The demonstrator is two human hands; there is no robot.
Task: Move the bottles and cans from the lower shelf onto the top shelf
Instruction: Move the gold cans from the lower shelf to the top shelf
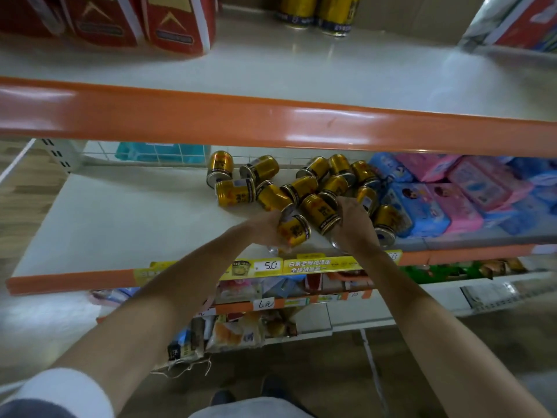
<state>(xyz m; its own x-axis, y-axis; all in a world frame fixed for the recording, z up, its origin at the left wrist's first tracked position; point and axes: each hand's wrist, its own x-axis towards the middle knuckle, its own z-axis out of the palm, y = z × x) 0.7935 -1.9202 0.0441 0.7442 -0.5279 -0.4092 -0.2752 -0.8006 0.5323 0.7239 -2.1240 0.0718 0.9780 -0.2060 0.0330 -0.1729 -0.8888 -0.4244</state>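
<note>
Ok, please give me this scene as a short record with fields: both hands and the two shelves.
left hand: grips a can
right hand: touches a second can; grip unclear
lower shelf: pile of gold cans, most lying on their sides; pink and blue packs at right
top shelf: two cans upright at back; red packs at left

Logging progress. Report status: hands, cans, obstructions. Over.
Left hand gripping one gold can. Right hand on the can beside it, grip unclear. Pile of cans lying on lower shelf, two cans up top. Orange shelf lip overhead.
</note>
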